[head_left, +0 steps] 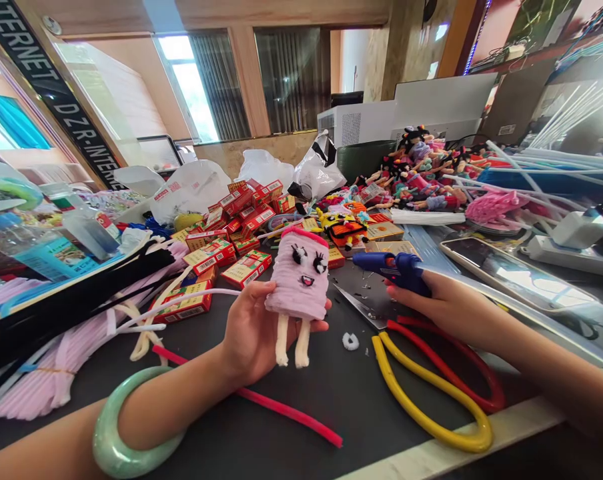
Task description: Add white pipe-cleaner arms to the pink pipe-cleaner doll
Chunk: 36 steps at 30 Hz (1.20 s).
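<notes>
At left of desk [351, 407], lilac fuzzy stems [36, 393] bundled. Mid-desk, left hand [254, 333] holding lilac figure [296, 293] raised above surface, thumb at side, fingers behind; best gripped lightly, fuzz uncrushed. Right of its legs, small white ring [350, 342] on desk, near scissors [380, 353]; wise to mind blade. Farther right, right hand [424, 297] wrapped round blue glue gun [389, 265], nozzle toward figure but apart; safest kept clear of fingertips.

Glue gun [389, 264] partly hidden by right hand [434, 299], sign [52, 90] cut off above, print on boxes [247, 269] illegible
</notes>
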Motion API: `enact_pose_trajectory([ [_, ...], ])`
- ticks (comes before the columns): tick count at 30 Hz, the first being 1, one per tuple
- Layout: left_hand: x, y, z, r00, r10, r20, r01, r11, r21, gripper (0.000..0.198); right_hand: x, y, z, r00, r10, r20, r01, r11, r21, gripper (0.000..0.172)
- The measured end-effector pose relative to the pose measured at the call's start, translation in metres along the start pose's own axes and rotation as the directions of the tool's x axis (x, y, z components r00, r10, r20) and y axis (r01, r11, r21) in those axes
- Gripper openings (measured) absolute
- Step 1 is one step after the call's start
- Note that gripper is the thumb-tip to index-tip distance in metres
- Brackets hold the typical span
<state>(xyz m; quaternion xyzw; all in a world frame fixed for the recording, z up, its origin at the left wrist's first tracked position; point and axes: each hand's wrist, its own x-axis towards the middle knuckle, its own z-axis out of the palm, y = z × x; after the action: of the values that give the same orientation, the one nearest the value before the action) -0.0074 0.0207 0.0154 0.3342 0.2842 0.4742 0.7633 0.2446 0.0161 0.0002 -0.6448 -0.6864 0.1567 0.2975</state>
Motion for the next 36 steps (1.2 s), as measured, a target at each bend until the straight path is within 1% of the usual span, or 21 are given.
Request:
enact_pose_trajectory([
  [5, 0.0, 0.002, 0.001, 1.0, -0.015, 0.02, 0.015, 1.0, 0.005, 0.033, 0.002, 0.006, 0.0, 1.0, 0.018, 0.02, -0.017, 0.998, -0.055, 0.049],
  [8, 0.0, 0.003, 0.001, 0.999, -0.034, 0.023, 0.034, 0.999, -0.005, 0.034, 0.003, 0.008, 0.001, 1.0, 0.015, 0.019, -0.013, 0.996, -0.092, 0.049],
  [13, 0.001, 0.007, -0.001, 0.996, -0.084, 0.032, 0.087, 0.993, -0.075, 0.032, 0.006, 0.01, 0.001, 0.999, 0.016, -0.029, -0.021, 0.984, -0.175, 0.043],
  [17, 0.002, 0.01, -0.004, 0.988, -0.124, 0.094, 0.134, 0.985, -0.105, 0.037, 0.012, 0.015, -0.001, 0.998, 0.016, -0.069, -0.032, 0.969, -0.246, 0.038],
  [20, 0.003, 0.01, -0.005, 0.984, -0.137, 0.118, 0.152, 0.98, -0.132, 0.04, 0.014, 0.018, -0.002, 0.998, 0.019, -0.067, -0.037, 0.956, -0.292, 0.034],
  [24, 0.002, 0.009, -0.004, 0.988, -0.118, 0.104, 0.133, 0.98, -0.146, 0.041, 0.016, 0.018, -0.006, 0.999, 0.019, -0.042, -0.033, 0.936, -0.351, 0.034],
  [28, 0.0, 0.008, -0.002, 0.991, -0.094, 0.091, 0.106, 0.985, -0.133, 0.04, 0.014, 0.015, -0.014, 1.0, 0.012, 0.011, -0.007, 0.92, -0.391, 0.034],
  [32, 0.0, 0.007, 0.001, 0.997, -0.069, 0.046, 0.074, 0.991, -0.115, 0.039, 0.011, 0.011, -0.03, 0.998, -0.002, 0.057, 0.024, 0.917, -0.399, 0.032],
  [35, 0.0, 0.007, 0.003, 0.999, -0.051, 0.003, 0.051, 0.992, -0.113, 0.043, 0.006, 0.01, -0.044, 0.997, 0.034, 0.067, -0.001, 0.897, -0.443, 0.027],
  [36, 0.0, 0.007, 0.004, 0.999, -0.046, -0.008, 0.045, 0.993, -0.113, 0.044, 0.004, 0.01, -0.048, 0.997, 0.051, 0.064, -0.016, 0.886, -0.464, 0.029],
])
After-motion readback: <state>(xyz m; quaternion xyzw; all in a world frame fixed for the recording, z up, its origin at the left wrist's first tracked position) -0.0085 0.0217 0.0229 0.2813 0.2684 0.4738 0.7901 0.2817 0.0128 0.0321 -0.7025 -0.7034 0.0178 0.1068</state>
